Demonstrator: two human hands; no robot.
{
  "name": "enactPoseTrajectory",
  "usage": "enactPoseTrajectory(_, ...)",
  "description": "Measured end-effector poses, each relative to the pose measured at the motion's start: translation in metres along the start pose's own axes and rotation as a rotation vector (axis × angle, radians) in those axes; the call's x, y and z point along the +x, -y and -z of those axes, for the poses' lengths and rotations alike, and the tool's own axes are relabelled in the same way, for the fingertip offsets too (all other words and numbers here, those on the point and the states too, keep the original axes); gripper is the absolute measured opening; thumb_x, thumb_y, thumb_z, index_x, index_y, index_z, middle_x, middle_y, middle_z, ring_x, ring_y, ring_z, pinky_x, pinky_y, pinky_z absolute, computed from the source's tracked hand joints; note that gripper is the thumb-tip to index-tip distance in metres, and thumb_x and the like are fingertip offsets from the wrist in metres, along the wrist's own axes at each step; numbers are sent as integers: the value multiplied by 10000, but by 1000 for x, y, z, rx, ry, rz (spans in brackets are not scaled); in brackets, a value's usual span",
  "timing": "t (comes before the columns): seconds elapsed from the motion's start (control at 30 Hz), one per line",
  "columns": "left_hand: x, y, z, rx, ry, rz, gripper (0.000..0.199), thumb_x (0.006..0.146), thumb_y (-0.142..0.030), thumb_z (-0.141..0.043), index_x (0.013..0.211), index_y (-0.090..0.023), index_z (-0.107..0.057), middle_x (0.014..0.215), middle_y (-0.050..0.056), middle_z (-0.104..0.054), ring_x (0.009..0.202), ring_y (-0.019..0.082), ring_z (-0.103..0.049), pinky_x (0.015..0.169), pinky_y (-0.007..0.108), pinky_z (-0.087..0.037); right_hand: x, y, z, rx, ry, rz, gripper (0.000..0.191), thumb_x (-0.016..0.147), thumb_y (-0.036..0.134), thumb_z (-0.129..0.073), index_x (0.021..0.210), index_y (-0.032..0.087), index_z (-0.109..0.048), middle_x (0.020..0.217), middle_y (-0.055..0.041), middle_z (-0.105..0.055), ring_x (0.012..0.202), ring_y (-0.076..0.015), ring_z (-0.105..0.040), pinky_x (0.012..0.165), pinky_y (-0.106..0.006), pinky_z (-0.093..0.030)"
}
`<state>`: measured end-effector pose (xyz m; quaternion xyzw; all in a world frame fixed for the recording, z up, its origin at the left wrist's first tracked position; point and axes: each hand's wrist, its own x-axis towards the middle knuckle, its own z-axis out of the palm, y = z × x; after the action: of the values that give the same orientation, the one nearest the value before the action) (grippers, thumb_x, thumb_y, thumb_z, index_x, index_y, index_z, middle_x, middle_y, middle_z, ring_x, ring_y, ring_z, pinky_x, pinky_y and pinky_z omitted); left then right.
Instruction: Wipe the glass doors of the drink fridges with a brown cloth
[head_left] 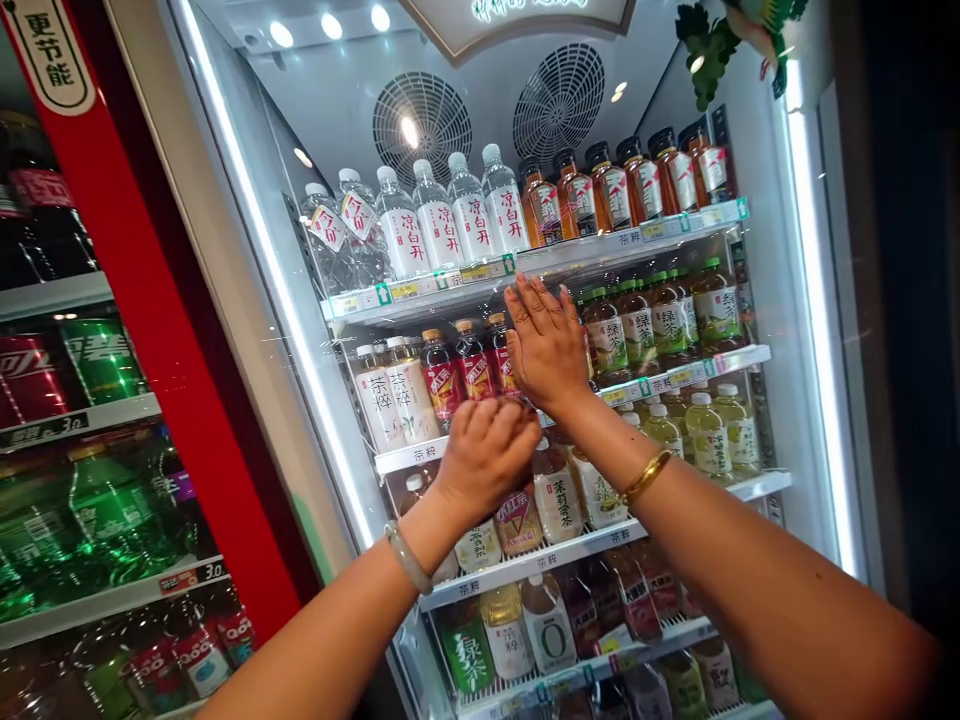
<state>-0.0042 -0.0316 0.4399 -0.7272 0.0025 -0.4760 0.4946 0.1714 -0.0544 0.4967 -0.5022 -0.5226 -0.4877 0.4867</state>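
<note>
My right hand (547,345) is raised with its fingers stretched out and its back toward me, in front of the second shelf of a drinks cooler. Below it and to its left is my left hand (487,450), its fingers curled inward; what they hold, if anything, is hidden. Behind the hands stand red-labelled bottles (472,365) and, to the right, green-capped tea bottles (638,325). White-labelled bottles (406,400) are left of my left hand. Whether either hand touches a bottle or glass, I cannot tell. A pale bangle (407,558) and a gold bangle (646,475) circle my wrists.
The top shelf (540,260) carries clear water bottles (435,222) and dark-capped amber bottles (611,190). Lower shelves hold several more drinks. A bright light strip (277,280) edges the cooler. On the left, a red frame (150,290) borders another cooler with green bottles (112,500).
</note>
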Motion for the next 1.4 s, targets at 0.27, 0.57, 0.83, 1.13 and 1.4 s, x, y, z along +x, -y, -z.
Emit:
enactPoseTrajectory(0.27,49,59,2,43,14,378,295,884,-330,-732,1170,-272,-692,1251,116,-675,1161,338,-558,987,495,-424,-1,-1,1,34,-11,12,578,1060,336,-360,1618,196,-418,1715,-79,-363,1620,-240,-295,1371,-563,-167)
enactPoseTrajectory(0.57,20,9,-7,-8,52,271,294,939,-304,-662,1226,-248,-689,1274,136,-688,1201,335,-540,1042,497,-397,0,-2,1,54,-4,9,597,1052,320,-363,1644,243,-371,1716,-48,-360,1627,-226,-282,1369,-580,-171)
enactPoseTrajectory(0.83,76,83,0,75,-25,519,304,848,-283,-735,1148,-255,-691,1249,116,-647,1190,358,-534,1039,513,-386,-2,-4,0,76,-30,28,581,1058,335,-360,1620,200,-412,1704,-94,-382,1613,-251,-314,1358,-604,-182)
enactPoseTrajectory(1.13,30,29,-8,38,24,177,284,913,-367,-712,1175,-258,-698,1248,127,-687,1171,326,-548,1004,479,-420,1,-9,9,57,25,65,581,1052,320,-378,1620,197,-410,1715,-88,-349,1616,-249,-309,1355,-608,-183)
enactPoseTrajectory(1.4,27,30,-8,-5,77,202,341,884,-352,-739,1216,-285,-698,1237,122,-686,1192,333,-542,1007,502,-418,20,-76,39,-25,131,205,544,1066,374,-369,1604,312,-424,1708,16,-368,1616,-215,-306,1366,-610,-128)
